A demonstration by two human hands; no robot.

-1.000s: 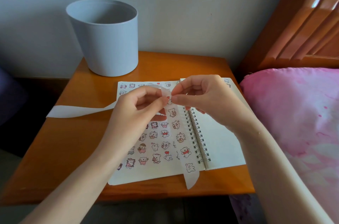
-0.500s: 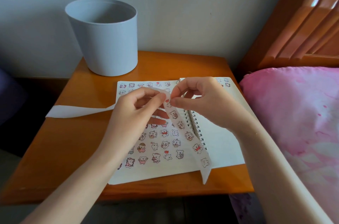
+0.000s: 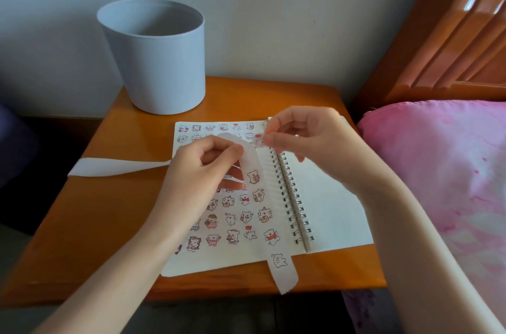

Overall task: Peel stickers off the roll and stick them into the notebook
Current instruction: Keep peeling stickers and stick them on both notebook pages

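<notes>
Left hand [image 3: 202,169] pinches white paper sticker strip [image 3: 253,169] over open spiral-bound notebook [image 3: 328,210] on orange wooden table [image 3: 109,210]. Right hand [image 3: 309,139] pinches small peeled sticker [image 3: 258,140] above the spiral.

left hand [image 3: 204,169] hiding stickers, pinched sticker [image 3: 258,140] blurred

Around my work place
A grey bucket [image 3: 156,60] stands upper left on the wooden table [image 3: 104,210]; pink bedding [image 3: 443,169] lies at right.
</notes>
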